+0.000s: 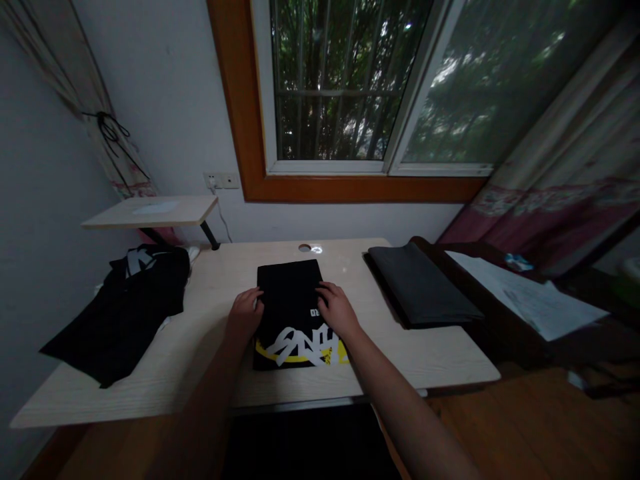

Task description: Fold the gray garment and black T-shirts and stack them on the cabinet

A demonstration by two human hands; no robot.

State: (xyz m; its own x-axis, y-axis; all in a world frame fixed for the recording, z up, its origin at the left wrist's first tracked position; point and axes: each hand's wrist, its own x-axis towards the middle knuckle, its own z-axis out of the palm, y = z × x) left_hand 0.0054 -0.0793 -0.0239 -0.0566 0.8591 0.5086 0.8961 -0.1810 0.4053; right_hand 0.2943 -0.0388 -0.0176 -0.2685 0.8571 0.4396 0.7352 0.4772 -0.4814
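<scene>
Head view, left to right: a rumpled black garment (137, 310) lies across the left end of my table (425, 357), reaching back to a small raised shelf (187, 210); its folds are hard to make out. Pale tabletop shows between it and my left hand (243, 315), whose curved fingers touch the left edge of a folded black shirt (287, 293). The shirt lies flat near the table's middle, long axis running from me toward the window (340, 87), its white-and-yellow print (295, 348) at the near end, just behind the table's front edge. My right hand (339, 309) touches the shirt's right edge, my wrist covering part of the print. My 2 hands stand a shirt's width apart; whether either pinches cloth, I cannot tell. Farther right, a strip of tabletop separates the shirt from a folded dark grey sheet (425, 283); beyond lies white paper (523, 293), its markings too dim to read.
</scene>
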